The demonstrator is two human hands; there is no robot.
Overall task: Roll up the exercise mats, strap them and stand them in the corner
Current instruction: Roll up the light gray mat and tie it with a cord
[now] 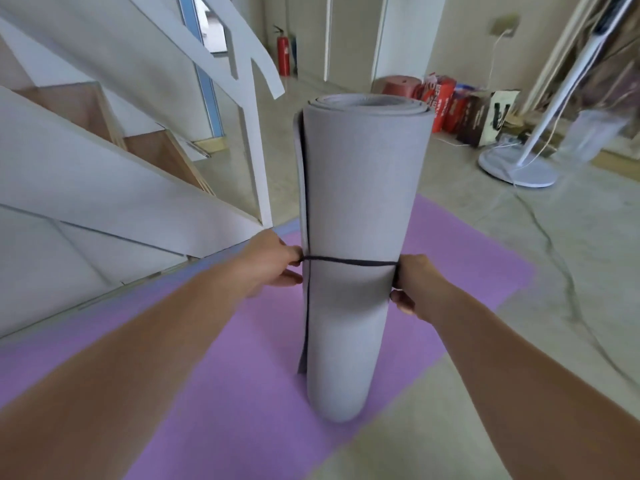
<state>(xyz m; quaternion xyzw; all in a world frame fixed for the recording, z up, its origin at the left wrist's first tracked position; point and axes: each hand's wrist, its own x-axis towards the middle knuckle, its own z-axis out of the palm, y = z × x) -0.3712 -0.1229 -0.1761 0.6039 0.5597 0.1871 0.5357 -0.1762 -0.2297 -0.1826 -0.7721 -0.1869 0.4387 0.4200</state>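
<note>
Head view, looking down and forward. The pale concrete floor fills the room; a white staircase with a slanted rail rises along the left. A purple mat lies flat and unrolled on the floor, one long edge close to the foot of the stairs. On it, at the centre, stands the grey rolled mat, upright on its end, its loose outer edge running as a dark line down the left flank. Beyond it, at right, are the round base of a white pedestal fan and a row of red and dark shopping bags against the far wall; a red fire extinguisher stands in the far corner. The left hand pinches a thin dark strap at the roll's left flank, fingers curled tight on it. The right hand grips the same strap at the right flank, fingers bent around it. The strap crosses the roll's front, taut and level, below mid-height.
</note>
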